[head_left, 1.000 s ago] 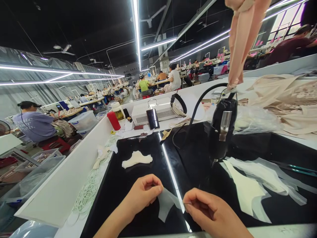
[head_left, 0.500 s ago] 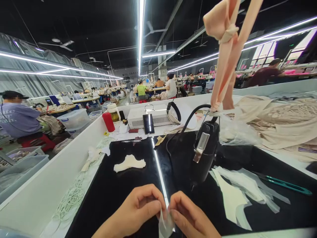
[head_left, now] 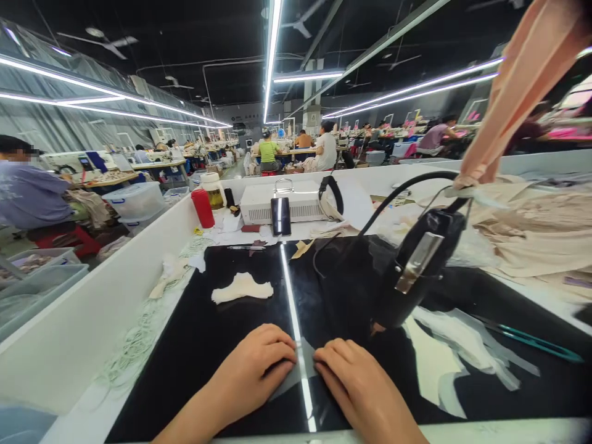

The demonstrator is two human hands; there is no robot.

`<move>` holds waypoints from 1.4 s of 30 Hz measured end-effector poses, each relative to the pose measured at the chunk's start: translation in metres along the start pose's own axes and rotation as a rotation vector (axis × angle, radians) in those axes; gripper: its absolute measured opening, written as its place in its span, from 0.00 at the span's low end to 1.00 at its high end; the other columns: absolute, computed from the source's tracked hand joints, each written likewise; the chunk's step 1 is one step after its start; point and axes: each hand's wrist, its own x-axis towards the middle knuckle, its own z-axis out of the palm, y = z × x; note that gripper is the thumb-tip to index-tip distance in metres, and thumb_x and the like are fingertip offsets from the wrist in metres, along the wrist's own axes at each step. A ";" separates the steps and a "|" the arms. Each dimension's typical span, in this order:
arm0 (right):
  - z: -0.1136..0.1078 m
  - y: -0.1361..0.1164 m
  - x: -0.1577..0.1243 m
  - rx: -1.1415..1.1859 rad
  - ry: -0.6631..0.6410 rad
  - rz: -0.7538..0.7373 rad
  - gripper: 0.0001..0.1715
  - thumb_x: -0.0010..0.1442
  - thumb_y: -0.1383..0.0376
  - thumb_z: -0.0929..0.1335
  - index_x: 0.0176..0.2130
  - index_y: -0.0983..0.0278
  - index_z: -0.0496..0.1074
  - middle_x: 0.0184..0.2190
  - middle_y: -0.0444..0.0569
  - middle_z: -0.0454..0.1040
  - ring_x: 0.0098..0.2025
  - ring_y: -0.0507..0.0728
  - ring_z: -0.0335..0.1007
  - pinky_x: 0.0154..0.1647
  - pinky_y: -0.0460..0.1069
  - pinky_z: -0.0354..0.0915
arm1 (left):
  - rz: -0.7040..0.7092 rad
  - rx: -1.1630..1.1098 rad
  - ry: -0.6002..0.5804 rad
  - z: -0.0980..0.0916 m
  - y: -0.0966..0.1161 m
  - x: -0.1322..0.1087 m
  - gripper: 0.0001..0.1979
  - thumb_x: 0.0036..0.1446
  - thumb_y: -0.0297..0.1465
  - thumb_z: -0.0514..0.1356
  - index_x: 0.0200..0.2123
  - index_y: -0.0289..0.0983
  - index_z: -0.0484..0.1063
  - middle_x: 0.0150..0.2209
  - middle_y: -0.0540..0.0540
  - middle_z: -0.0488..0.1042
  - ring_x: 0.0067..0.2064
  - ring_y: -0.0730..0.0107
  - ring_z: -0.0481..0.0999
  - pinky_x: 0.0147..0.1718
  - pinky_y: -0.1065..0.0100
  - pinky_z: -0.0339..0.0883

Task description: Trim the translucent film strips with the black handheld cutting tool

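Note:
A thin translucent sheet piece (head_left: 303, 362) lies against the black tabletop (head_left: 194, 364) in front of me. My left hand (head_left: 259, 364) pinches its left side, thumb and fingers closed together. At the right edge of that piece, my right hand (head_left: 354, 376) has its fingers pressed together over it. A black hand tool (head_left: 419, 265) with a metal plate hangs tilted beyond my right hand, apart from it. Peach fabric strips (head_left: 513, 105) hold the tool up. Farther out on the left lies a small stack of cream cut pieces (head_left: 242, 288).
Pale cut pieces (head_left: 437, 364) and teal tweezers (head_left: 536, 342) lie to the right. A white box (head_left: 259, 203), a phone (head_left: 280, 217) and a red bottle (head_left: 202, 208) stand at the back. Tangled pale cord (head_left: 129, 351) lines the left wall. Several people sit at machines beyond.
Both hands have lowered the translucent piece from a raised pinch to the tabletop and spread it flatter. The black tool has swung right and tilted.

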 end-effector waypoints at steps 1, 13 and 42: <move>-0.003 -0.001 -0.002 -0.024 0.024 -0.016 0.14 0.73 0.70 0.61 0.43 0.60 0.75 0.37 0.49 0.77 0.37 0.59 0.76 0.42 0.53 0.71 | -0.007 0.013 0.009 0.001 -0.002 -0.002 0.10 0.67 0.25 0.58 0.43 0.42 0.80 0.49 0.45 0.79 0.51 0.62 0.77 0.54 0.64 0.71; -0.091 0.094 -0.071 -0.265 0.379 0.383 0.16 0.74 0.54 0.62 0.42 0.57 0.76 0.40 0.49 0.82 0.42 0.61 0.80 0.43 0.54 0.73 | 0.222 0.349 0.162 0.019 -0.054 -0.019 0.11 0.68 0.36 0.61 0.51 0.51 0.79 0.57 0.55 0.79 0.58 0.65 0.79 0.59 0.67 0.70; -0.141 0.141 -0.055 -0.134 0.926 0.705 0.24 0.66 0.46 0.62 0.44 0.61 0.74 0.32 0.49 0.79 0.32 0.60 0.74 0.35 0.52 0.66 | 0.205 0.360 0.152 0.021 -0.064 -0.023 0.13 0.68 0.35 0.61 0.53 0.52 0.78 0.57 0.55 0.78 0.57 0.66 0.80 0.59 0.67 0.71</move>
